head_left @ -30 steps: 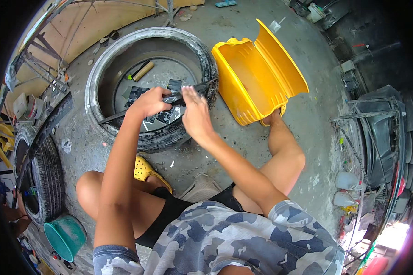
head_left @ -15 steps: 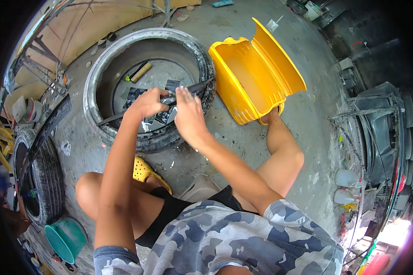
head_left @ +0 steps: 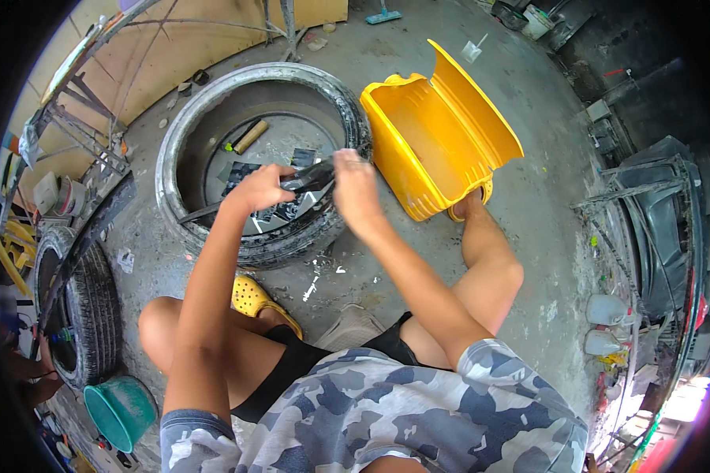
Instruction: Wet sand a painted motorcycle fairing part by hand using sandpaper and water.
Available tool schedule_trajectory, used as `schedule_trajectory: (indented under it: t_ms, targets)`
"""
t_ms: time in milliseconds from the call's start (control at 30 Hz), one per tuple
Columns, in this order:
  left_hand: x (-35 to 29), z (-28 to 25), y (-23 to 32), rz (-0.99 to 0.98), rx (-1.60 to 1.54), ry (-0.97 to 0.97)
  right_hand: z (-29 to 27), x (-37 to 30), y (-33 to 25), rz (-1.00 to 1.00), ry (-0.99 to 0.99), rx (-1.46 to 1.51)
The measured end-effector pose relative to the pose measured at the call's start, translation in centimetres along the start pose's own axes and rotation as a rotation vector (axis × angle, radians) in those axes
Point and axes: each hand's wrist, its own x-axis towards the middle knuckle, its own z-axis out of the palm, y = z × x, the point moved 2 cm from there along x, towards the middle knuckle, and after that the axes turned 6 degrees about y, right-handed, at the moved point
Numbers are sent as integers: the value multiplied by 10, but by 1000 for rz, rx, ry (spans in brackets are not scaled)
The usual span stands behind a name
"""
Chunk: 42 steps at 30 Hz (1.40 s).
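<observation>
Perhaps for steadiness, the left hand (head_left: 252, 189) pinches a long, glossy black strip (head_left: 312, 176) over the round, grey-black rubber tyre (head_left: 168, 158); the right hand's (head_left: 355, 191) grip is unclear.

Far half of the flat tyre's (head_left: 168, 158) opening is reachable fr above w/ just the wood-handled tool (head_left: 250, 137) in the way, but the near half's crossed by a black strip (head_left: 314, 178) w/ L grip (head_left: 259, 189) & R grip (head_left: 356, 193) over it. R side's tight: yellow bin (head_left: 398, 162) sits just beside the tyre, its raised flap (head_left: 477, 106) blocks a low pass fr further R, tho its top's open. Near side, a hand cd pass low over floor (head_left: 351, 276) betw tyre & knees, L yellow clog (head_left: 252, 297) being the obstacle
</observation>
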Motion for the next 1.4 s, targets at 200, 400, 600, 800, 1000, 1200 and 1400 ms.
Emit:
schedule_trajectory:
  t_ms: [200,400,600,800,1000,1200,1400]
  targets:
    - [-18,10,16,64,-128,-371,-32,-52,72,617,65,325]
    - [-8,56,13,26,435,-337,-22,-61,103,759,71,750]
    - [10,52,18,11,442,-407,-26,-57,99,693,68,821]
    - [42,34,31,-189,183,-93,-31,-55,106,835,165,947]
    - [93,79,46,-616,-165,6,-6,-72,117,991,327,1125]
    - [121,129,-20,-609,-155,98,30,-69,100,807,446,759]
    - [140,124,-51,-414,-506,-37,23,-25,51,404,407,630]
